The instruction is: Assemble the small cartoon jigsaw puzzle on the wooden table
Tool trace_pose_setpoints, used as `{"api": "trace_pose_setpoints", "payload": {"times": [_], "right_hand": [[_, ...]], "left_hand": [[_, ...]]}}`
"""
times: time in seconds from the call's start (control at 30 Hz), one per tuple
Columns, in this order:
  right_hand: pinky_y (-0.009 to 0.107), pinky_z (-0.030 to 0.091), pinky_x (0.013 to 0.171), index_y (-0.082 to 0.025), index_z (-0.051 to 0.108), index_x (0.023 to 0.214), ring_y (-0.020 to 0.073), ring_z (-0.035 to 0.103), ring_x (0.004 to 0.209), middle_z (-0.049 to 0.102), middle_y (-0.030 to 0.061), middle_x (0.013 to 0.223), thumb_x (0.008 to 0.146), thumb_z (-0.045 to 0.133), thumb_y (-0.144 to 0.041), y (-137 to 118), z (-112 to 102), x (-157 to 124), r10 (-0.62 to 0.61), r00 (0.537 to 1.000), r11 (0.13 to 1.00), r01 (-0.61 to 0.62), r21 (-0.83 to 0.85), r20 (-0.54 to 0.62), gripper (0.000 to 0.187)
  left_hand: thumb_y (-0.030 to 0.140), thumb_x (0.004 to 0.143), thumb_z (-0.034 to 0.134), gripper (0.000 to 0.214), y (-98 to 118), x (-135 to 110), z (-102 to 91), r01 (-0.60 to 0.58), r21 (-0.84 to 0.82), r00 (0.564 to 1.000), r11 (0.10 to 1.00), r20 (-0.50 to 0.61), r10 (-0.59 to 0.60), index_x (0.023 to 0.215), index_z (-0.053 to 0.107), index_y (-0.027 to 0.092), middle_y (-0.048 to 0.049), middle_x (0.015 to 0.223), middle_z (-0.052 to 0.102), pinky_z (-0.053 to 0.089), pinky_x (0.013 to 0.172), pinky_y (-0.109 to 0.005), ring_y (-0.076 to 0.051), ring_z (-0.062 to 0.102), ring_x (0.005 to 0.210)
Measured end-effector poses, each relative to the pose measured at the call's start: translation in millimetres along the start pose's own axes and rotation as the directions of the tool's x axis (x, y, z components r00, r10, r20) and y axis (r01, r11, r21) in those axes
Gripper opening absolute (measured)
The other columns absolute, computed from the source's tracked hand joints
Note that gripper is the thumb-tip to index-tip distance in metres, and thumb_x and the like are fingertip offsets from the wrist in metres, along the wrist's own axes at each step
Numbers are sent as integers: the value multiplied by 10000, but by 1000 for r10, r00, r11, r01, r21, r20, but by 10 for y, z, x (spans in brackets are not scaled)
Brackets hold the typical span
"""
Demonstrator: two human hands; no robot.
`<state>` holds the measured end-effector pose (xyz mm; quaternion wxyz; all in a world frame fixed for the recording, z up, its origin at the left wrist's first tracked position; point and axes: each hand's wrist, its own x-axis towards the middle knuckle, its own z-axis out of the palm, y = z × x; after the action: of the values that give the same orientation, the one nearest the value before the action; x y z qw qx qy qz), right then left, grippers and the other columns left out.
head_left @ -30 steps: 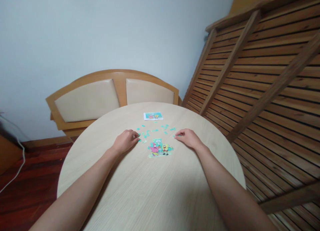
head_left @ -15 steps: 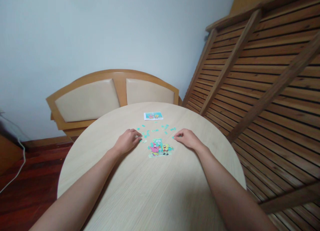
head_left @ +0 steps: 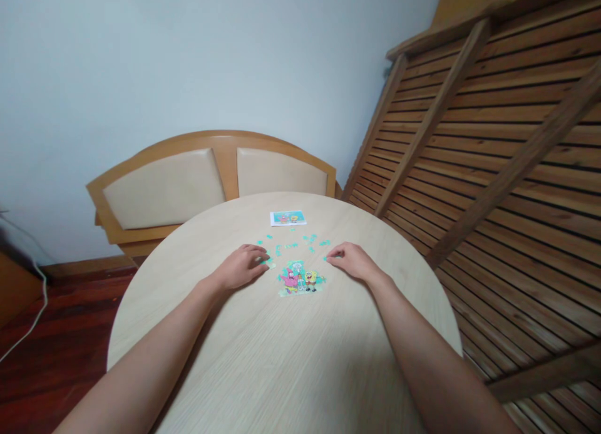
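Observation:
A partly joined jigsaw puzzle (head_left: 300, 281) with pink and yellow cartoon figures lies flat on the round table (head_left: 282, 359). To its left is my left hand (head_left: 244, 265), thumb and fingers apart, over a few loose teal pieces at its fingertips. Whether it touches them I cannot tell. My right hand (head_left: 350, 260), right of the puzzle, pinches a small teal puzzle piece (head_left: 325, 258) between thumb and forefinger. Loose puzzle pieces (head_left: 291, 245) are scattered beyond the joined part.
At the table's far side lies a reference picture (head_left: 288, 218) with the same cartoon figures. A padded wooden headboard (head_left: 225, 165) stands behind the table against the wall. On the right leans a large slatted wooden frame (head_left: 469, 146). A white cable (head_left: 46, 296) hangs at left.
My left hand's fingers have spread from a closer, pinched pose, and the hand has shifted very slightly. My right hand stays where it was, holding the piece.

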<state>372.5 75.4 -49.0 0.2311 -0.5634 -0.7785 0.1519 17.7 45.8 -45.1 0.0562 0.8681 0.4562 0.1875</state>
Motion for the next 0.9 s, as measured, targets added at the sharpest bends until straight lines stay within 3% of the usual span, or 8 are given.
{"api": "trace_pose_setpoints", "payload": {"times": [0.23, 0.37, 0.47, 0.9], "right_hand": [[268, 498, 764, -228, 774, 924, 193, 677, 864, 754, 51, 954, 839, 640, -312, 96, 38, 26, 50, 997, 999, -50, 8, -55, 179], [262, 495, 743, -218, 765, 949, 184, 674, 824, 749, 54, 928, 837, 625, -316, 150, 66, 43, 67, 995, 998, -66, 17, -77, 204], [262, 493, 741, -203, 765, 944, 184, 673, 815, 750, 61, 920, 830, 625, -312, 167, 81, 51, 62, 995, 997, -59, 40, -74, 211], [283, 490, 752, -194, 769, 920, 206, 683, 851, 761, 73, 952, 847, 605, -340, 116, 51, 43, 34, 999, 998, -31, 61, -34, 232]], "left_hand": [[400, 932, 421, 521, -378, -18, 27, 242, -31, 964, 970, -105, -244, 1344, 554, 110, -153, 1385, 573, 399, 1124, -416, -281, 535, 1286], [262, 918, 358, 563, -462, 42, 144, 178, -35, 981, 983, -75, -181, 1448, 439, 92, -148, 1456, 504, 369, 1156, -404, -256, 495, 1329], [209, 904, 345, 549, -463, 79, 181, 148, -11, 987, 989, -58, -148, 1425, 467, 87, -152, 1416, 541, 381, 1146, -410, -256, 521, 1299], [271, 965, 349, 445, -115, 18, 101, 47, -94, 999, 994, 24, -45, 1329, 571, 142, -116, 1337, 612, 434, 1090, -386, -236, 572, 1229]]}}
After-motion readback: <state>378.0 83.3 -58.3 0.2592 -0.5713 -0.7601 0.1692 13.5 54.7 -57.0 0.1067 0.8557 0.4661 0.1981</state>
